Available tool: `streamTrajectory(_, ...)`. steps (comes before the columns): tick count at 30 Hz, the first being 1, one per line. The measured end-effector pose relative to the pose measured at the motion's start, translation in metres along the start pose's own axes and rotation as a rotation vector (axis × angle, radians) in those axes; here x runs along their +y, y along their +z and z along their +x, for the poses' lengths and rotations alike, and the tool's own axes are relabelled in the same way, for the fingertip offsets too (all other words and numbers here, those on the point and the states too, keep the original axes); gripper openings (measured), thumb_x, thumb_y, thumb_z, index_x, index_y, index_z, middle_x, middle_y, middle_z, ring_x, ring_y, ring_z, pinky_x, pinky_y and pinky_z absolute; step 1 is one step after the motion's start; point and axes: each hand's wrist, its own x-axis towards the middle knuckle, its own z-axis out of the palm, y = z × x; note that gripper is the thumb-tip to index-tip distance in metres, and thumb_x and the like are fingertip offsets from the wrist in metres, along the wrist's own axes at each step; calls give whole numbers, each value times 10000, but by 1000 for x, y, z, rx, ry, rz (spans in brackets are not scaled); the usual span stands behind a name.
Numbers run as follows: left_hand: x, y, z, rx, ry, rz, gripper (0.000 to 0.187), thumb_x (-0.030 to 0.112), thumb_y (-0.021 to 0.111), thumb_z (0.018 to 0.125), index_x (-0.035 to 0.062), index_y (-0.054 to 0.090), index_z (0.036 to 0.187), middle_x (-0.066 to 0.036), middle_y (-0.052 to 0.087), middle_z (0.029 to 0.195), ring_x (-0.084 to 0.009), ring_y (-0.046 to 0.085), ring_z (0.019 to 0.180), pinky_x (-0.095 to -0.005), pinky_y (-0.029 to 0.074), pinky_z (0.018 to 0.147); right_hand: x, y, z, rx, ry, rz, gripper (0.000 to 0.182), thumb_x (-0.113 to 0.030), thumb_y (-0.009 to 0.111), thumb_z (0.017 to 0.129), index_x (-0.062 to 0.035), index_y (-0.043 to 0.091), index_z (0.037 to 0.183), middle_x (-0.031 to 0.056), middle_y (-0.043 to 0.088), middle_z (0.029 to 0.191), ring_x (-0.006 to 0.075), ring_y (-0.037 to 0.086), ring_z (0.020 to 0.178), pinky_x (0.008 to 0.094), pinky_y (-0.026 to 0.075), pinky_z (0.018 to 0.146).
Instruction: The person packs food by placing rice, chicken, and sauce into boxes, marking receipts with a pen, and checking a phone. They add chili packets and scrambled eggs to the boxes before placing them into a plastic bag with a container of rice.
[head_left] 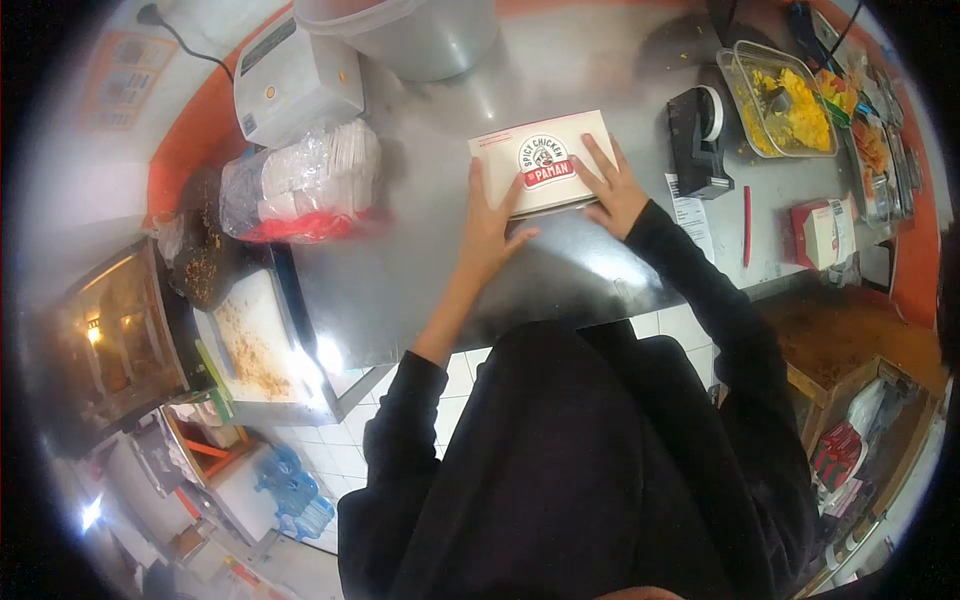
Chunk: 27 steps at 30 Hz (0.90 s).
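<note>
Box (545, 160) lay near far edge of steel table (430, 220), underside hidden. Left hand (487, 240) spread, fingers on its left side; right hand (617, 196) spread, on right side, covering part. Neither clenched. Grey bucket (410, 35) cut off above.

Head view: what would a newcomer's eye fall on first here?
First, the white box with a red-and-black chicken logo, near the middle of the metal counter, framed by the left hand and right hand. Next, the bright yellow food in a clear tub at upper right, then the plastic-wrapped bundle at upper left.
</note>
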Motion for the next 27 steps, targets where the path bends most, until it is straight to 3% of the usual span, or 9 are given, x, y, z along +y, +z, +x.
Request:
streamTrajectory(3,-5,13,-2,8,234,355,252,74,546,697,79,601,943,-126,446,1165,-239,452,1063,-321,426,806,-3,-7,-2,6,49,-78,522,-159,615,672,-148,435,1163,133,219,1313,361,306,1141,380,317,925)
streamTrajectory(5,-1,24,-1,13,270,155,224,40,544,684,71,610,896,-94,518,1056,-214,504,989,-316,436,797,2,-9,-10,72,90,295,462,-181,624,673,-97,490,1106,152,385,1210,322,379,1101,368,329,917)
streamTrajectory(9,4,29,10,17,286,-66,188,-7,542,674,56,620,833,-66,611,860,-184,578,858,-321,450,792,36,-55,-52,873,852,122,208,-235,620,702,-56,613,808,102,551,798,233,517,700,324,400,607)
streamTrajectory(11,4,27,9,-3,287,-76,194,-17,539,674,55,620,834,-68,609,868,-183,577,861,-317,452,789,70,-61,-72,489,1055,-213,282,-314,588,730,-53,608,837,101,545,766,203,530,737,272,409,651)
streamTrajectory(15,6,30,11,45,294,-54,200,-17,521,655,62,619,811,-50,610,862,-177,583,837,-300,467,753,94,-77,-93,204,1160,796,287,-319,558,772,-43,605,835,4,468,764,108,441,711,241,379,654)
streamTrajectory(17,6,31,9,41,291,-42,200,-18,520,658,64,620,811,-49,611,858,-176,584,835,-297,469,748,106,-70,-127,492,872,1453,225,-265,556,777,-48,617,776,3,490,783,91,429,704,244,381,703)
streamTrajectory(19,5,31,11,47,285,-28,200,-18,520,661,65,622,812,-47,611,854,-175,584,833,-294,471,742,99,-57,-139,458,654,1348,202,-227,566,768,-35,626,751,0,486,768,99,442,723,257,373,745)
streamTrajectory(22,7,35,9,60,278,-11,197,-19,520,664,66,622,810,-48,610,853,-175,583,835,-290,473,736,79,-39,-132,312,807,374,206,-247,635,690,-46,653,731,65,576,689,143,514,702,223,387,677)
streamTrajectory(27,12,36,10,130,264,-49,190,-4,545,648,61,623,807,-47,608,813,-186,586,787,-285,475,690,69,-32,-129,458,1069,435,181,-228,632,683,-48,647,700,95,601,609,163,561,559,262,430,554)
